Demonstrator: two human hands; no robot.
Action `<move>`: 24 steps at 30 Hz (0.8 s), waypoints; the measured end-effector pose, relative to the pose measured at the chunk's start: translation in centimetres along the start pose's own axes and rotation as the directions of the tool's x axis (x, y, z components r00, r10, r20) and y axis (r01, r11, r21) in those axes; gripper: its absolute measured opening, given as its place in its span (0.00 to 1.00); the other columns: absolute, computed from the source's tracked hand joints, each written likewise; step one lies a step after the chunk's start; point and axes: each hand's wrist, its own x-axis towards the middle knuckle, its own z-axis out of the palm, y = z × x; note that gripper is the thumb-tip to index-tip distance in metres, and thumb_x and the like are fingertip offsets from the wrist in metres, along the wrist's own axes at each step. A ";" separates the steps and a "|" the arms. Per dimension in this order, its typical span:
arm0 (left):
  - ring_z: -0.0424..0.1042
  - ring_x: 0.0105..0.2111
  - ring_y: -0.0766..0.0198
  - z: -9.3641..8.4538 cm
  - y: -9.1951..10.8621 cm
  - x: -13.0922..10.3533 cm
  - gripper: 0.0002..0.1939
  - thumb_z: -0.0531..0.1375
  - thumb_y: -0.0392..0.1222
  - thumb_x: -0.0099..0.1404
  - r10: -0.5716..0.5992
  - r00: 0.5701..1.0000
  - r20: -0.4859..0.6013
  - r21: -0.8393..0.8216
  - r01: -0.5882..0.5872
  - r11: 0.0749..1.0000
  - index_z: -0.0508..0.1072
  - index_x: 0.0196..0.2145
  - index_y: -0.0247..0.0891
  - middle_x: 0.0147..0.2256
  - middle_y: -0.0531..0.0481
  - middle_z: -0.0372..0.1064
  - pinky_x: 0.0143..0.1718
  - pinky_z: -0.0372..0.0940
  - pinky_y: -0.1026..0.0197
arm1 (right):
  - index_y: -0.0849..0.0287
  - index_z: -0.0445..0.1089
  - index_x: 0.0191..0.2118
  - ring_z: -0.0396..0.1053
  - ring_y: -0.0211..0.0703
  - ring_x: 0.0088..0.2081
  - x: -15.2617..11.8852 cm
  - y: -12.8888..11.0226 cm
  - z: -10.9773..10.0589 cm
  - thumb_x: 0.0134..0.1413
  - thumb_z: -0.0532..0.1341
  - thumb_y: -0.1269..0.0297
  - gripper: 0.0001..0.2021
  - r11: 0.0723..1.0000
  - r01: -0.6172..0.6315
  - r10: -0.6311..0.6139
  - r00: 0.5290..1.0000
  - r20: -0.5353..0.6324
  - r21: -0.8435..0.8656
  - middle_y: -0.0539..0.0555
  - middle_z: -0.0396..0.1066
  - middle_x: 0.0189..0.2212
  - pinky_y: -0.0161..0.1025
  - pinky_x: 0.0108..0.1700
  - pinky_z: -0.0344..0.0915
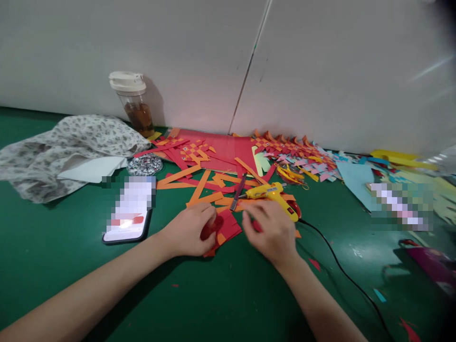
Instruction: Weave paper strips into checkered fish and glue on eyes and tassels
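My left hand (194, 230) is closed on a red paper piece (230, 229) with an orange patch, low over the green table (178, 308). Just right of that piece, my right hand (269, 230) has its fingers curled; whether they hold anything is hard to make out. Beyond the right hand lies a yellow glue gun (267, 191), its nozzle pointing left and its black cable (335, 256) running to the lower right. A dark narrow tool (238, 192) rests by the nozzle. Orange paper strips (199, 187) are scattered behind both hands.
A phone (130, 211) lies at left, near a patterned cloth (81, 137) and a lidded cup (135, 104). Woven paper pieces (285, 147) line the pale wall (195, 61). At right are blue paper (356, 183), another phone (397, 206) and a purple object (431, 263).
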 end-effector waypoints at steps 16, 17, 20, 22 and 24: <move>0.69 0.42 0.56 -3.1 -0.1 -1.7 0.05 0.54 0.40 0.64 -0.089 0.993 -0.077 0.222 0.104 0.969 0.66 0.37 0.38 0.40 0.47 0.69 0.41 0.66 0.55 | 0.58 0.66 0.47 0.72 0.55 0.41 -0.6 5.4 0.0 0.46 0.63 0.55 0.22 0.769 -0.636 0.639 0.764 0.087 -0.065 0.58 0.74 0.38 0.49 0.43 0.67; 0.69 0.43 0.55 -3.2 -0.3 -2.0 0.08 0.55 0.43 0.64 -0.102 0.989 -0.103 0.244 0.125 0.962 0.66 0.39 0.38 0.42 0.45 0.69 0.43 0.65 0.53 | 0.58 0.66 0.46 0.72 0.54 0.40 -0.7 5.6 0.0 0.45 0.63 0.55 0.21 0.766 -0.643 0.643 0.763 0.067 -0.027 0.57 0.74 0.38 0.49 0.43 0.67; 0.67 0.49 0.52 -2.8 -0.8 -2.9 0.21 0.55 0.54 0.64 -0.140 0.980 -0.143 0.274 0.175 0.946 0.66 0.48 0.36 0.49 0.42 0.66 0.48 0.63 0.48 | 0.56 0.67 0.44 0.72 0.52 0.39 -0.8 5.8 0.1 0.45 0.64 0.55 0.20 0.771 -0.629 0.632 0.775 0.004 0.099 0.56 0.75 0.38 0.48 0.43 0.68; 0.65 0.52 0.50 -2.2 -0.9 -3.2 0.26 0.54 0.58 0.64 -0.159 0.975 -0.158 0.270 0.198 0.942 0.64 0.52 0.37 0.53 0.42 0.64 0.51 0.62 0.47 | 0.56 0.68 0.43 0.73 0.50 0.39 -0.8 5.6 0.3 0.45 0.64 0.55 0.18 0.785 -0.595 0.609 0.793 -0.037 0.174 0.56 0.75 0.38 0.48 0.43 0.68; 0.63 0.53 0.49 -1.7 -0.8 -3.3 0.31 0.54 0.61 0.63 -0.166 0.971 -0.171 0.259 0.207 0.943 0.63 0.55 0.38 0.55 0.41 0.63 0.53 0.60 0.45 | 0.57 0.68 0.42 0.73 0.49 0.39 -0.7 4.9 0.4 0.45 0.65 0.56 0.18 0.788 -0.568 0.597 0.799 -0.071 0.239 0.56 0.75 0.38 0.47 0.42 0.69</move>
